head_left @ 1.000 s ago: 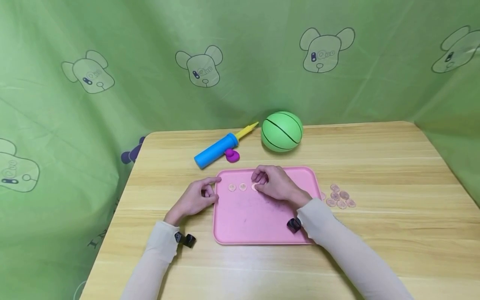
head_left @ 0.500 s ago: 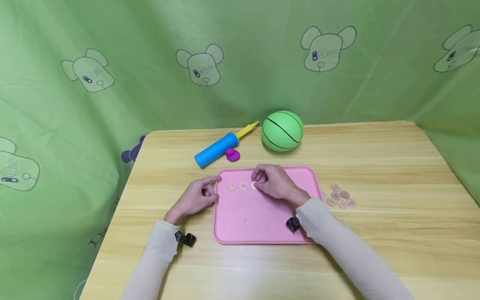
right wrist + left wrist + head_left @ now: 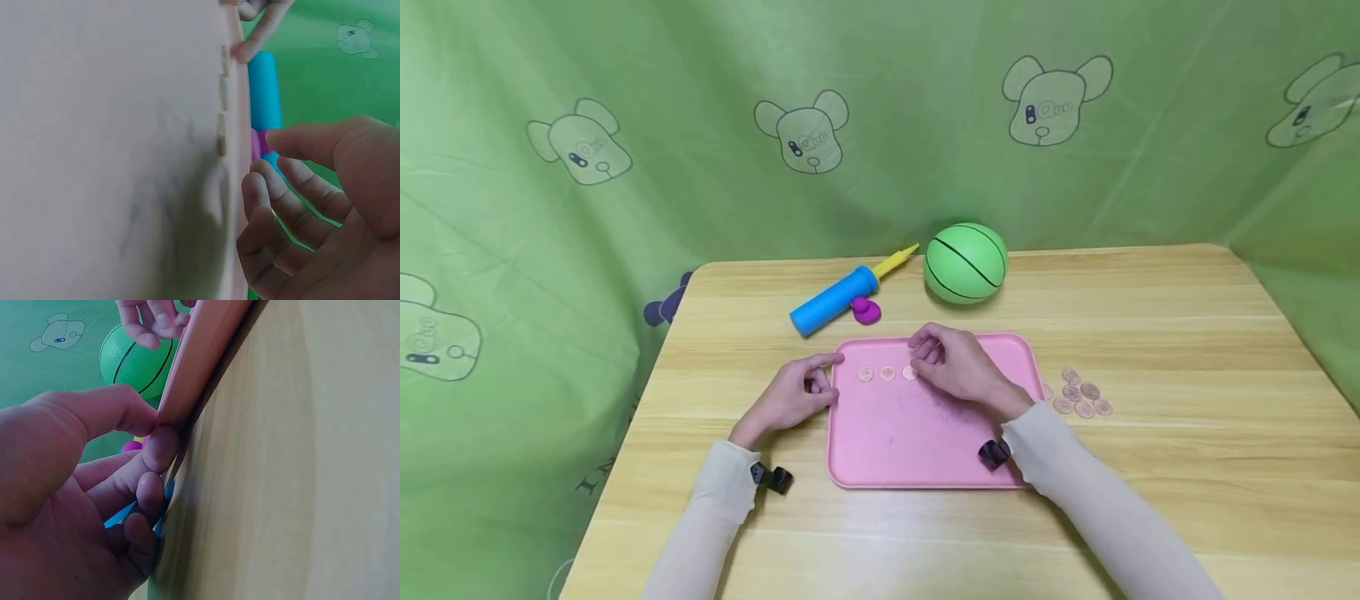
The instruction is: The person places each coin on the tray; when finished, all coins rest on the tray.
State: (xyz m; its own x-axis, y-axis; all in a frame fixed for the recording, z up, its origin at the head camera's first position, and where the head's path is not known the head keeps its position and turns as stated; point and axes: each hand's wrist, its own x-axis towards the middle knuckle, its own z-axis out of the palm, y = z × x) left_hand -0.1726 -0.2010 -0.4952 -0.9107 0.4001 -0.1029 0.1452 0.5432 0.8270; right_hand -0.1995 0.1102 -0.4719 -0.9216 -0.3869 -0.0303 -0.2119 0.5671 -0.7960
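Observation:
A pink tray (image 3: pixel 895 458) lies on the wooden table, with three copper-coloured coins in a row near its far rim: a left coin (image 3: pixel 866 375), a middle coin (image 3: pixel 887 374) and a right coin (image 3: pixel 910 373). My right hand (image 3: pixel 958 362) hovers just beside the right coin. In the right wrist view, its thumb and bent fingers are apart with nothing between them. At the tray's left side, my left hand (image 3: pixel 790 396) touches the rim with index finger and thumb, spaced apart along it. Its other fingers are loosely bent.
Several more coins (image 3: pixel 1083 409) lie on the table right of the tray; one is partly hidden by the rim. Behind the tray are a blue hand pump (image 3: pixel 831 304) with a yellow nozzle, a small purple object (image 3: pixel 867 312) and a green ball (image 3: pixel 966 263). A green curtain (image 3: pixel 895 192) hangs behind.
My right hand has drawn slightly right, away from the third coin, which now lies uncovered on the tray. The left hand stays at the rim.

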